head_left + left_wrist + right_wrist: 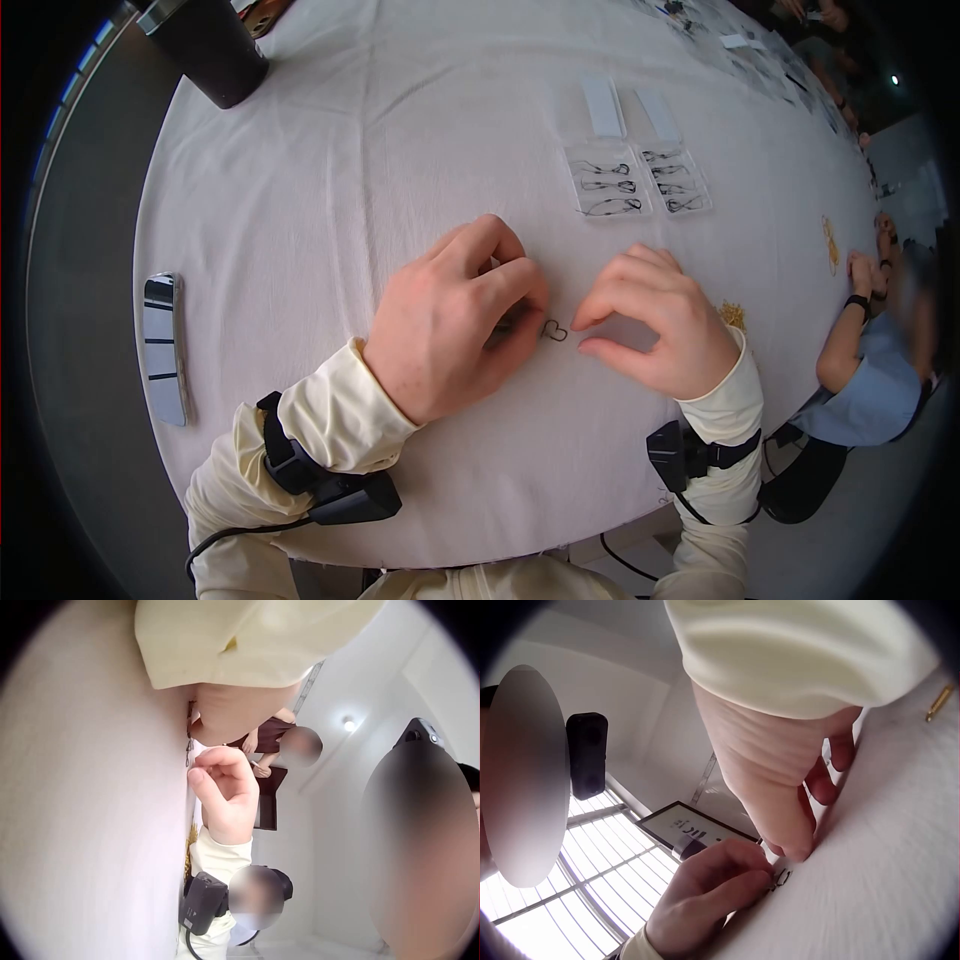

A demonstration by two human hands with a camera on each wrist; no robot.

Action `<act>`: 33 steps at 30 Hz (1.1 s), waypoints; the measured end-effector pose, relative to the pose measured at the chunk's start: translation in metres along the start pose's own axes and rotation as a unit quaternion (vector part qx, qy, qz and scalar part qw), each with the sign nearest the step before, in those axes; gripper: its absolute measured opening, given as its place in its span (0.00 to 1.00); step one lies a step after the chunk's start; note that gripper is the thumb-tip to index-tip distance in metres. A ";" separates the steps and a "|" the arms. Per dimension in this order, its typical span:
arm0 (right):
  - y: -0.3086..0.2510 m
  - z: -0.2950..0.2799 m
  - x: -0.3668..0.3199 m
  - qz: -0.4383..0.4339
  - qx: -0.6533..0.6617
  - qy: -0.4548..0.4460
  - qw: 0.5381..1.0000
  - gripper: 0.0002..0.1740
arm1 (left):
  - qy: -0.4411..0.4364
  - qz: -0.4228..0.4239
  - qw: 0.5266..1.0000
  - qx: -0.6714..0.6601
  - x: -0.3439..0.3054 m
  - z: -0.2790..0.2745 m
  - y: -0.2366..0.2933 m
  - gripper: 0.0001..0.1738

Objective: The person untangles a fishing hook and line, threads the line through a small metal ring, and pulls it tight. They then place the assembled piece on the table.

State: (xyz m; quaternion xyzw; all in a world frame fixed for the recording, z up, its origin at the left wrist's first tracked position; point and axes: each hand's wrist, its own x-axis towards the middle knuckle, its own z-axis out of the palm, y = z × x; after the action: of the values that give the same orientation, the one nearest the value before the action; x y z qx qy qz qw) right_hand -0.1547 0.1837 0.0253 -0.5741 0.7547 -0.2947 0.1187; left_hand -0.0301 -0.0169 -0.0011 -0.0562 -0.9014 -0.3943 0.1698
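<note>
Pale cloth [460, 130] lies beneath us. Our left hand [440, 325] pinches the loop [558, 333] at its three o'clock; our right hand [665, 325] curves, thumb and forefinger parted. We'd best pinch lightly, steadily, so nothing bends.

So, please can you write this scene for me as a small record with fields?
Left hand: fingers curled, seems to pinch the loop at its fingertips
Right hand: open and empty, thumb and fingers apart, close to the loop
Loop: dark, thin, bent; part hidden by the left fingers
Cases: two, clear, lids open, side by side beyond the hands; dark looped pieces inside
Gold pile: beside the right wrist
Cup: dark, far left
Surface: pale cloth
</note>
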 end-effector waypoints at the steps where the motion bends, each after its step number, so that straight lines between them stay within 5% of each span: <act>1: -0.001 0.000 0.001 -0.006 -0.002 -0.002 1.000 0.10 | 0.002 0.000 1.000 -0.001 0.000 0.000 0.000 0.09; 33: 0.002 0.008 0.005 -0.032 0.000 0.024 0.999 0.11 | -0.026 -0.001 1.000 -0.004 -0.001 -0.004 0.000 0.10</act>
State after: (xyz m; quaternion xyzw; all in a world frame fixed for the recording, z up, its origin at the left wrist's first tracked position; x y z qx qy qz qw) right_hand -0.1537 0.1765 0.0182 -0.5904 0.7389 -0.3119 0.0906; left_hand -0.0283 -0.0195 0.0007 -0.0658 -0.9040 -0.3966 0.1456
